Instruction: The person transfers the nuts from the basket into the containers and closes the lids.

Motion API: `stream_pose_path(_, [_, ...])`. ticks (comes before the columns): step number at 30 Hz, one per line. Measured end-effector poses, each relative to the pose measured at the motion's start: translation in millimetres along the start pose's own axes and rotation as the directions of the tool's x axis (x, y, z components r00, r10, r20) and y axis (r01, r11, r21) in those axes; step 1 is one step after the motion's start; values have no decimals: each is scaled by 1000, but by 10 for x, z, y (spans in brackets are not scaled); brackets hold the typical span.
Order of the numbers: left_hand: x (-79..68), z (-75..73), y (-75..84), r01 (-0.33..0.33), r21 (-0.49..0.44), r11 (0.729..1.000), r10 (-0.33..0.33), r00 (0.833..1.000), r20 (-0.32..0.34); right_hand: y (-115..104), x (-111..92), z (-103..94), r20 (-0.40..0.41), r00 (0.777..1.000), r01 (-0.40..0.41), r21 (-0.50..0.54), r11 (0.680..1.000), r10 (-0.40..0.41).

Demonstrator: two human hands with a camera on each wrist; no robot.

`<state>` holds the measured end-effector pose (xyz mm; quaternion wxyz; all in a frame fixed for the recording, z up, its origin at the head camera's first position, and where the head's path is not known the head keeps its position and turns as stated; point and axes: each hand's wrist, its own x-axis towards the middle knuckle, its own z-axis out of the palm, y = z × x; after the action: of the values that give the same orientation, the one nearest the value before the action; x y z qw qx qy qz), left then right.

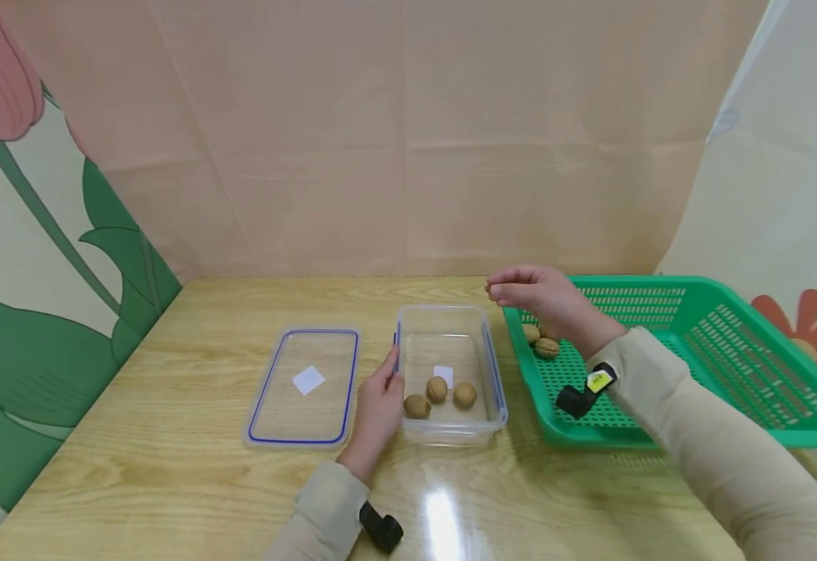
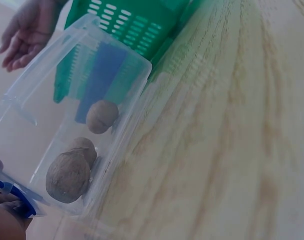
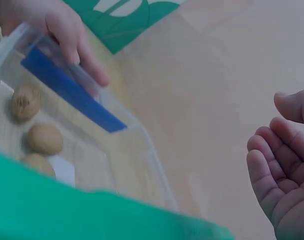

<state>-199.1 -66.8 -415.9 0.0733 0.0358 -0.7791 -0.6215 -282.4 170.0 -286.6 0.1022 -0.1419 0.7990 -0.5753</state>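
Observation:
My left hand (image 1: pixel 380 393) holds the left side of a clear plastic food container (image 1: pixel 450 319), by the wall with the blue clasp (image 3: pixel 71 92). Inside, near its front end, lie three walnuts (image 1: pixel 465 395) beside a small white paper square (image 1: pixel 443 374). To the right, my right hand (image 1: pixel 542 296) is raised above the left rim of a green plastic basket (image 1: pixel 689 292). Its fingers are loosely bent, and the palm (image 3: pixel 297 200) shows nothing in it. Below that hand, several walnuts (image 1: pixel 546 347) lie in the basket's left corner, partly hidden by it.
Left of the container lies its flat clear lid (image 1: pixel 275 389) with a blue seal and a white square on it. All stand on a wood-grain table (image 1: pixel 170 467). A pinkish-beige sheet (image 1: pixel 310 156) hangs behind. A black strap with a camera (image 1: pixel 584 393) sits at each wrist.

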Motion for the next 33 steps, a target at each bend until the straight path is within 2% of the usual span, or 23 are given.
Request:
stream_pose_path(13, [-11, -1, 4, 22, -9, 1000, -22, 1000, 15, 238, -21, -268, -27, 1000, 9, -79, 997, -11])
stream_pose_path(20, [0, -8, 0, 6, 2, 1000, -6, 1000, 15, 319, -4, -375, -30, 999, 31, -52, 998, -33])
stream_pose_path(25, [6, -9, -7, 10, -4, 1000, -10, 1000, 19, 354, -5, -444, -30, 1000, 6, -56, 998, -8])
stream_pose_path(33, [8, -4, -3, 2, 4, 1000, -2, 1000, 11, 431, -38, -555, 25, 996, -80, -164, 983, 85])
